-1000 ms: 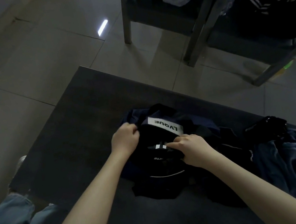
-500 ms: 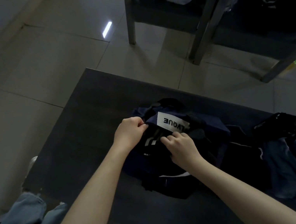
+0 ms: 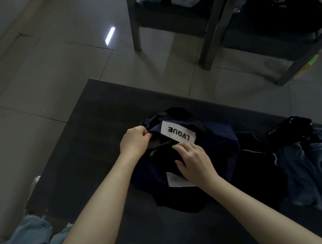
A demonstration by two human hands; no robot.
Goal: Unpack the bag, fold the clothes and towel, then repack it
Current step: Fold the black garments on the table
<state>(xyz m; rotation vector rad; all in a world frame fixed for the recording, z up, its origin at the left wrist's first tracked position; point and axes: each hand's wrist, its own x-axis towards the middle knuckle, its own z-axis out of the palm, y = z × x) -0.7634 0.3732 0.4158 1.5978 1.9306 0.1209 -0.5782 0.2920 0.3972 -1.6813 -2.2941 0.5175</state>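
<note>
a: where was the bag [image 3: 213, 141]?
b: it lay on the dark table [image 3: 86, 137], near the middle. it was dark blue, with a white label [image 3: 178, 133] on top.
a: what did the left hand [image 3: 134, 141] do?
b: it pinched the bag's edge, just beside the label, with its fingers curled tight.
a: and the right hand [image 3: 195, 161]?
b: it lay on black cloth [image 3: 175, 202] by the bag, with its fingertips just under the label. it was so dim there that i could not tell if it gripped the cloth or only pressed it.
a: was there more?
b: a small white tag [image 3: 175, 179] peeked out beside the right hand. a heap of blue clothes [image 3: 311, 171] sat at the table's right end, apart from the bag. a metal rack [image 3: 211, 21] with more clothes stood on the floor behind the table.
</note>
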